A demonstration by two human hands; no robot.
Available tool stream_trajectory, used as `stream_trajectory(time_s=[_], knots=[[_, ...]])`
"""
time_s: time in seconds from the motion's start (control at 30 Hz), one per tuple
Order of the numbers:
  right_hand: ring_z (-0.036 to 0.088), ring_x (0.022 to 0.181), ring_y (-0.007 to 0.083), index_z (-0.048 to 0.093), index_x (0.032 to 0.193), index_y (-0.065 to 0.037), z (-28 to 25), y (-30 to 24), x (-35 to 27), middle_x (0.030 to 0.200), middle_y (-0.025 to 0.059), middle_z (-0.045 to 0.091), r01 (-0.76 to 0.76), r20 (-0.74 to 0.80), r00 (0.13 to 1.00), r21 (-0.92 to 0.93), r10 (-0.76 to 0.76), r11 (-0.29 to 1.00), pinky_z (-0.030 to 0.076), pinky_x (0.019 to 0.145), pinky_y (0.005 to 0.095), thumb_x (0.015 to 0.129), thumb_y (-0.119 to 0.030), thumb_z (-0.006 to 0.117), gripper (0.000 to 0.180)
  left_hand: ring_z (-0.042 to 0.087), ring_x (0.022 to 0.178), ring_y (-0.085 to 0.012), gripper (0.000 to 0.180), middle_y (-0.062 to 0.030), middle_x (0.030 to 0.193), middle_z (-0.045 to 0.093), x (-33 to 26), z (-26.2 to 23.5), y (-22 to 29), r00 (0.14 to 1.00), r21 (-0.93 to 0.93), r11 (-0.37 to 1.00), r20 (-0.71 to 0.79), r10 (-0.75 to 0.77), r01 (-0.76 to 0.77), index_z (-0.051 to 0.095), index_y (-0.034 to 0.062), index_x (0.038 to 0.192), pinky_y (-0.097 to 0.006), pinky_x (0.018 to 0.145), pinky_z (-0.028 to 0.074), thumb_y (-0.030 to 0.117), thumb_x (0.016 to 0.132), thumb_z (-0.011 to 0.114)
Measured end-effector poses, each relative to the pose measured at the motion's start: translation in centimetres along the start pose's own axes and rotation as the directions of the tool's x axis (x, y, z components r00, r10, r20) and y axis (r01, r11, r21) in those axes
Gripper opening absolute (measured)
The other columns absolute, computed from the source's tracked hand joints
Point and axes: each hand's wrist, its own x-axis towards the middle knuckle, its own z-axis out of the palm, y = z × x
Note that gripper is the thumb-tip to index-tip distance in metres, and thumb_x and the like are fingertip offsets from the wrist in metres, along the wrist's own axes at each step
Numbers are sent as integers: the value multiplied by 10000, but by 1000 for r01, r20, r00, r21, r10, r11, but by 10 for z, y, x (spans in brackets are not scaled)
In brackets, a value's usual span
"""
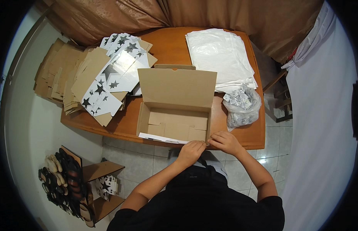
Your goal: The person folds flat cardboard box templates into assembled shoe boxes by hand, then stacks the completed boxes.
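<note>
An open cardboard box [176, 85] stands at the near edge of the table, its lid raised at the far side. Its brown inside holds nothing but folded bottom flaps, and a white strip shows along the front wall. My left hand [192, 152] is closed on the front wall near the right corner. Beside it, my right hand [226, 143] has its fingers bent round that same corner. The fingertips of both hands nearly meet there, and the backs of the hands partly hide what they grip.
Flat cardboard blanks [84, 73], some white with black stars, lie stacked on the wooden table's [167, 46] left. White sheets [219, 57] lie at the far right, with a clear plastic bag [242, 109] of silvery packets nearer. A shoe rack [98, 171] stands on the floor at lower left.
</note>
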Motion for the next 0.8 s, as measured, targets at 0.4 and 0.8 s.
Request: stream_trajectory(time_s=[0.4,0.8], knots=[[553,1059,205,563,1044,-63,-15,52,18,1155,68,572,262,178,952,-58,-248,963,466,905,334,798,-140,518,262,556,823,-282,220,-113,838,534,-1,-9,-4,978,-83,996,-208,5,-23,564,18,920,-347,717,456,127,750,654],[601,932,168,552,1022,-49,-7,104,46,955,38,593,559,314,813,-181,-491,809,405,997,341,788,-136,497,256,533,717,-246,193,-89,742,503,31,5,42,963,279,922,-85,-254,268,521,46,788,-352,666,422,187,755,649]])
